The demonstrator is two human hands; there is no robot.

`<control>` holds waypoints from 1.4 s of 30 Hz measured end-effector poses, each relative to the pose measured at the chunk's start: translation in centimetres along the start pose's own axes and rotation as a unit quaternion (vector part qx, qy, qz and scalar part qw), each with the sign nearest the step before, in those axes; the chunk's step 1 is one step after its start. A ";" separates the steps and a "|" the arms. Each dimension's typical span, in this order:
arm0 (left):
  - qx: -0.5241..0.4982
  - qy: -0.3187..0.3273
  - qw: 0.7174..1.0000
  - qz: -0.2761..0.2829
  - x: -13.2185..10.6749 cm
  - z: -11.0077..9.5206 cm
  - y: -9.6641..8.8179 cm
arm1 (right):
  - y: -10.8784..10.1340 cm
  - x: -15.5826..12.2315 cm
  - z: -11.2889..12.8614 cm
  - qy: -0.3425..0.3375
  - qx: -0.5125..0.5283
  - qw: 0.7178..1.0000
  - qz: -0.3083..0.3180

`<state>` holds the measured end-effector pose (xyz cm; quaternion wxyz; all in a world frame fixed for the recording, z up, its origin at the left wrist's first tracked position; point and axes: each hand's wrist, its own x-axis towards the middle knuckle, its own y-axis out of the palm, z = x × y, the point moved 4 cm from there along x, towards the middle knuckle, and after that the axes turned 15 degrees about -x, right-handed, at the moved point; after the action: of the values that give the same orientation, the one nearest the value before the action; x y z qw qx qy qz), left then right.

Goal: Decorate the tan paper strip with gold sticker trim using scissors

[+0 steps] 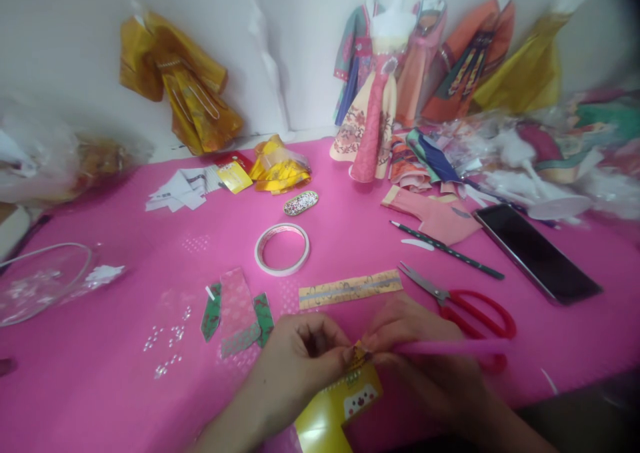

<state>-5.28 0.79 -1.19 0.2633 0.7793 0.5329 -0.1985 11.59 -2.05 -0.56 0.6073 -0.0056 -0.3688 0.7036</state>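
Note:
Low in the head view, my left hand [305, 356] pinches a small yellow patterned piece [359, 354] between thumb and fingertips. My right hand [425, 353] meets it there, its fingertips closed at the piece's right side. A slim pink stick [455, 347] is held in my right hand and points out to the right; its tip is hidden by the fingers. Beneath both hands is a glossy yellow card [320, 416] with a white cartoon animal face. Just beyond the hands lies a tan patterned strip [350, 289] with a grey line along it.
Red-handled scissors [463, 306] and a phone [537, 253] lie to the right, a dark pencil [447, 249] behind. A tape roll [283, 249] is ahead. Green and pink pieces [237, 313] and small gems [170, 339] sit left. Doll dresses [373, 106] stand along the wall.

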 end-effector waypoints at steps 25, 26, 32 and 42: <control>-0.012 0.076 0.997 0.000 0.3 1.0 -0.5 | -13.0 -0.1 -3.9 0.059 -0.432 0.887 -0.152; -0.009 0.077 0.997 0.003 0.5 1.1 -0.5 | -13.3 -0.2 -4.1 0.060 -0.436 0.886 -0.144; -0.047 0.079 0.996 0.009 0.4 1.2 -0.5 | -13.2 0.9 -5.8 0.050 -0.407 0.912 -0.020; -0.046 0.091 0.995 -0.001 0.1 1.1 -0.5 | -13.1 3.2 -6.6 0.090 -0.422 0.902 0.005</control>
<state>-5.75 0.35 -2.26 0.2492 0.7803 0.5643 -0.1027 24.87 3.94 2.91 0.5753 -0.3265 -0.5746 0.4819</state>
